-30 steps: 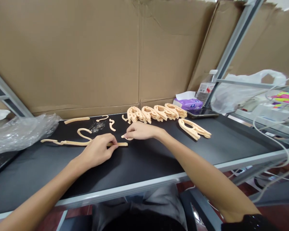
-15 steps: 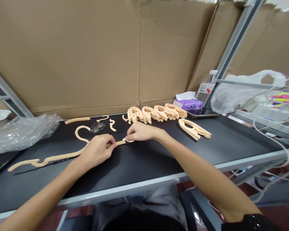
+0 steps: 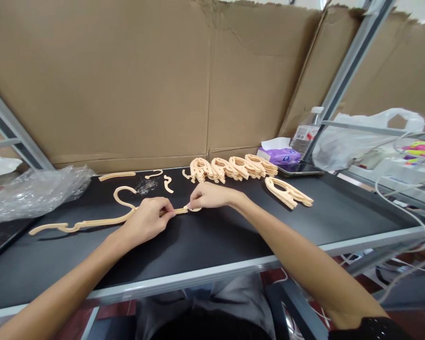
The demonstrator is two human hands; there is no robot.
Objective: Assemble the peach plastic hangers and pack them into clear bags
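A beige clothes hanger [image 3: 104, 221] stretches across the black tabletop, its hook [image 3: 118, 191] pointing away from me. My left hand [image 3: 149, 218] is closed around the hanger's right arm, thumb and fingers pinching it. Just right of it, my right hand [image 3: 210, 196] pinches a small curved beige end piece [image 3: 195, 209] against the tip of that arm. My fingers partly cover the joint, so I cannot tell whether the two are locked together. On the left, the hanger's other arm ends in a similar curved piece [image 3: 49, 228].
Folded beige hangers [image 3: 233, 168] stand in a row at the back, with another folded one [image 3: 288, 192] nearer. Loose hanger parts [image 3: 168, 184] and a straight strip [image 3: 116, 175] lie behind. Bubble wrap [image 3: 38, 189] is left; a purple tissue pack [image 3: 279, 155], phone [image 3: 301, 169] and bottle [image 3: 306, 132] right.
The hanger's left end has swung a little away from the table's front edge and to the right. Both hands keep their grip at nearly the same spot; the view has shifted slightly.
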